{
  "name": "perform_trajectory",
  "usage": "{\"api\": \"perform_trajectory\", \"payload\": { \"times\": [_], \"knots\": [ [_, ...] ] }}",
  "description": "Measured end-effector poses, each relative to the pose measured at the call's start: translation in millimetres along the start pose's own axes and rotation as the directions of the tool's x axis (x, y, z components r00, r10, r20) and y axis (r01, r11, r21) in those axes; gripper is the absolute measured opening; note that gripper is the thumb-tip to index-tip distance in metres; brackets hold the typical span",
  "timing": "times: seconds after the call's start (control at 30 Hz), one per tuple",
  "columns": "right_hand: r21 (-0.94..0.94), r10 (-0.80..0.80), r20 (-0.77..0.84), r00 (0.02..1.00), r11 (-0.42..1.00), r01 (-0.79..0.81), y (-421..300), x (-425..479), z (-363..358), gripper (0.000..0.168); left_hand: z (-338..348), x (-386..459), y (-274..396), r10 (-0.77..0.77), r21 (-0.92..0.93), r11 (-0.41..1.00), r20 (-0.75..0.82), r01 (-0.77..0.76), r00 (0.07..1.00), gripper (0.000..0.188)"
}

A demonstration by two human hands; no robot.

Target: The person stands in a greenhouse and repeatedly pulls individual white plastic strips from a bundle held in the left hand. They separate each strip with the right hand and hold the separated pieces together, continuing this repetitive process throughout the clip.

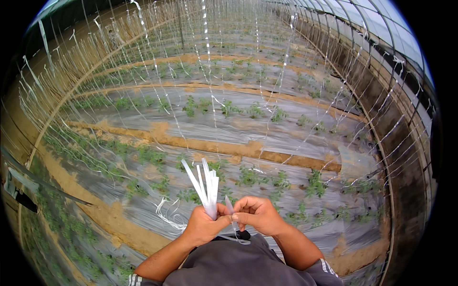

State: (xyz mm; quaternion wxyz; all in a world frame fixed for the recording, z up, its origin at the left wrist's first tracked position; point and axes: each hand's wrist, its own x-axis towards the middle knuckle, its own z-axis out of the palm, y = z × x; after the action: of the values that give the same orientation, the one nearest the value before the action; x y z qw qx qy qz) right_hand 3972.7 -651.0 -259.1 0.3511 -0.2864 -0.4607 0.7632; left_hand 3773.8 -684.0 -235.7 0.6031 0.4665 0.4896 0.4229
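My left hand (pixel 204 225) is closed around a bundle of white plastic strips (pixel 209 189), whose flat ends fan upward. Thin loose strands (pixel 170 218) of the same white material trail out to the left of that hand. Just right of the bundle, my right hand (pixel 256 216) pinches a single translucent strip (pixel 229 206) between thumb and fingers, with the left fingertips close beside it. A looped end (pixel 240 241) of strip hangs below both hands, in front of my dark shirt.
Rows of young green plants (pixel 250 176) grow through plastic mulch film (pixel 229 128), with bare soil strips (pixel 214 146) between. Many twisted strings (pixel 286 53) hang down over them. A low wall (pixel 390 118) runs along the right, and a curved pole (pixel 53 111) stands at the left.
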Motion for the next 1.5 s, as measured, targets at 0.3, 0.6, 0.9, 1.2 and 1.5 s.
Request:
{"api": "perform_trajectory", "payload": {
  "times": [0.3,0.6,0.9,1.2,1.5],
  "knots": [
    [0.022,0.094,0.042,0.995,0.995,-0.095,3,1,-2,0.019,-7,-3,-10,0.024,0.072,0.997,0.043,-0.027,0.999,0.02],
    [0.178,0.088,0.121,0.989,0.978,-0.109,1,4,-8,0.022,-10,-1,-7,-0.002,0.128,0.992,0.13,-0.015,0.991,0.017],
    [0.198,0.172,0.184,0.968,0.958,-0.208,-1,5,-7,0.018,-8,-3,-4,0.01,0.128,0.991,0.266,-0.045,0.964,0.014],
    [0.278,0.159,0.159,0.974,0.94,-0.198,12,4,-11,0.021,-7,2,-13,-0.06,0.19,0.982,0.239,0.014,0.969,0.014],
    [0.372,0.113,0.131,0.985,0.915,-0.154,17,4,-15,0.025,-1,5,-3,-0.178,0.109,0.982,0.232,0.157,0.956,0.014]
  ]
}}
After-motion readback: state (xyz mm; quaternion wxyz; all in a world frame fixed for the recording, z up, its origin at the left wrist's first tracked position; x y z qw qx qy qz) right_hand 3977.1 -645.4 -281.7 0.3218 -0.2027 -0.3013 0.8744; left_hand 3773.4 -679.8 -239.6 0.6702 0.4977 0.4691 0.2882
